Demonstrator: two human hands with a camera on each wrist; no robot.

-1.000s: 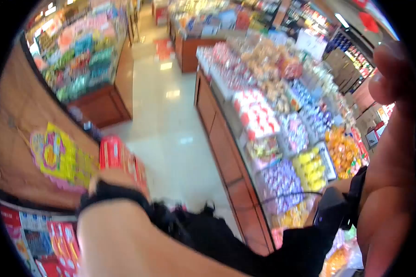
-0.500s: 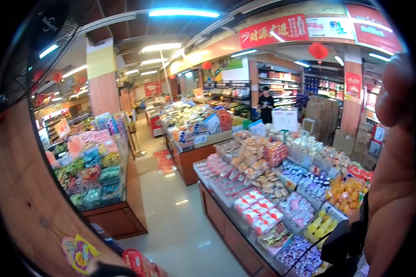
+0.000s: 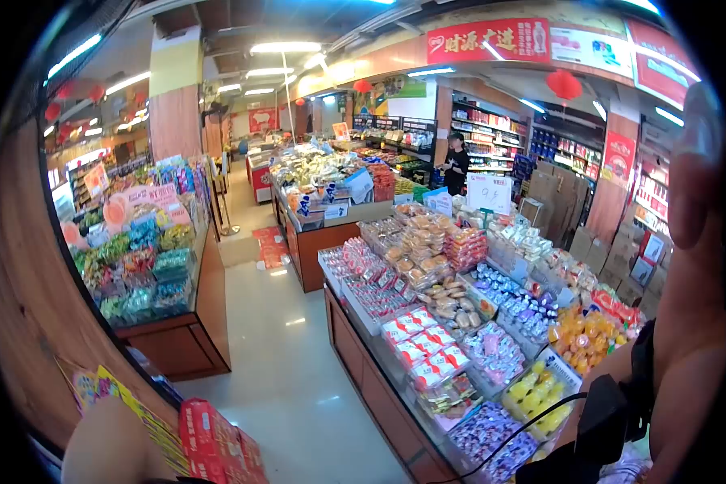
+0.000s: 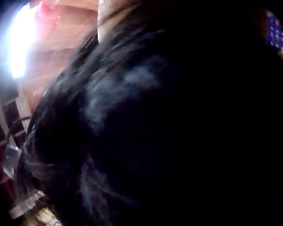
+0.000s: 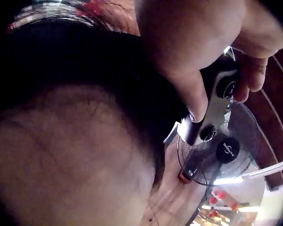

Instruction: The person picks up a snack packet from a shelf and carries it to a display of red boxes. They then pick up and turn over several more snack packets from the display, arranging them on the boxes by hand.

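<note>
In the right wrist view, my right hand [image 5: 193, 37] pinches a dark, bar-shaped camera with two round lenses [image 5: 219, 113], thumb on one side and fingers on the other. The same hand looms blurred along the right edge of the head view, with a black wrist camera and its cable [image 3: 605, 415] beside it. Dark hair [image 4: 118, 89] fills most of the left wrist view, close to the lens, and my left hand is hidden there. A blurred bare part of an arm [image 3: 113, 444] shows at the lower left of the head view.
A counter heaped with packaged sweets and snacks [image 3: 436, 355] stands at the right, another candy stand [image 3: 161, 282] at the left. Between them runs a tiled aisle [image 3: 282, 363]. Red packages [image 3: 210, 440] sit near the wooden panel. A person in black [image 3: 456, 165] stands farther back.
The head view has swung up from the floor and counters to the whole shop. My left forearm and wristband have left the middle of the view; the right hand stays at the right edge.
</note>
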